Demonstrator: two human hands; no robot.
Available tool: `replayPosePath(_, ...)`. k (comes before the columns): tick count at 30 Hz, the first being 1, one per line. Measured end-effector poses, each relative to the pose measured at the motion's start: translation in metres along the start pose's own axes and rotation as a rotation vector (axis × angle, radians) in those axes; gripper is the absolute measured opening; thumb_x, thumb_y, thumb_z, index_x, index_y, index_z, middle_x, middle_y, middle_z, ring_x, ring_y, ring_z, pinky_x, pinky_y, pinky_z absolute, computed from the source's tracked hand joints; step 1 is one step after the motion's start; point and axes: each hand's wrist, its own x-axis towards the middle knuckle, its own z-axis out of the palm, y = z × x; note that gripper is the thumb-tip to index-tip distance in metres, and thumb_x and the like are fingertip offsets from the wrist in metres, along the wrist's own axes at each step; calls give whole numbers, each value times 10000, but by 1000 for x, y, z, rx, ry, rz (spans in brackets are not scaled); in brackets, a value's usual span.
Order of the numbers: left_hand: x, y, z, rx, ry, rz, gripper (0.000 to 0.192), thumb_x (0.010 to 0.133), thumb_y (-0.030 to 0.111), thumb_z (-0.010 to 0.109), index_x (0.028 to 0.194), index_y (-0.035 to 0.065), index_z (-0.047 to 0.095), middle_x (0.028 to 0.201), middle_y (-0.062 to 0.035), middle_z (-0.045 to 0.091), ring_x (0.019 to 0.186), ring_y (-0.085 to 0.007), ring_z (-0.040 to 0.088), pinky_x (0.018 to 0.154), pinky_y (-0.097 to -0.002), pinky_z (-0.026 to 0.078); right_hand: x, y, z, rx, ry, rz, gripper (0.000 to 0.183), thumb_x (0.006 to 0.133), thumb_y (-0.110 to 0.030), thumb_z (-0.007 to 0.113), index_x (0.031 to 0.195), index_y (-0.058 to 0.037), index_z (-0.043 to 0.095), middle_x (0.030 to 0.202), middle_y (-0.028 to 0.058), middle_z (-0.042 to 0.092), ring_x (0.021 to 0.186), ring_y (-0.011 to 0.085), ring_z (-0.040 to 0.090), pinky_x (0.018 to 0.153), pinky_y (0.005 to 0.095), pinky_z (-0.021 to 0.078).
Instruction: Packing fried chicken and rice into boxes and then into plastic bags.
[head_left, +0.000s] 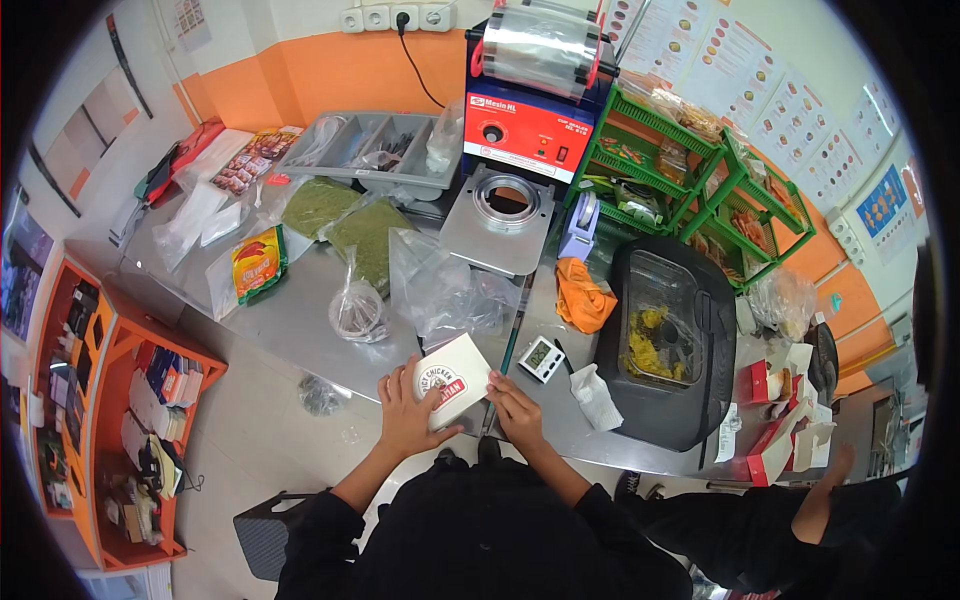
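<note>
A white cardboard food box (466, 358) with a printed logo is held closed at the front edge of the steel table. My left hand (409, 412) spreads over its left side, thumb at the near edge and fingers on the lid. At the right corner, my right hand (516, 409) pinches the box edge with thumb and fingertips. Crumpled clear plastic bags (450, 296) lie just beyond the box. To its right stands a white digital timer (541, 360), beside a crumpled white tissue (596, 396). The underside of the box is hidden.
A cup sealer (517, 139) stands at the back beside green tiered baskets (652, 176). On the right sit a black warmer with a clear lid (664, 322) and open red-and-white boxes (787, 442). Another person's arm (821, 502) is there. Green-filled bags (367, 236) lie left.
</note>
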Motion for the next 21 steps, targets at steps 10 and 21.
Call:
replayPosePath(10, 5, 16, 5, 108, -110, -41, 346, 753, 489, 704, 1071, 359, 662, 1436, -299, 266, 1237, -484, 297, 996, -628, 196, 19, 24, -29, 222, -198, -26, 93, 776, -19, 707, 865, -11, 686, 1007, 104, 694, 1007, 252, 651, 882, 350, 489)
replayPosePath(21, 1, 16, 12, 81, -83, -80, 335, 756, 456, 718, 1085, 408, 680, 1470, -283, 256, 1279, -511, 272, 1013, -655, 180, 189, 234, -39, 58, 645, 970, 255, 839, -235, 701, 928, 3, 692, 958, 158, 689, 906, 253, 644, 857, 352, 466)
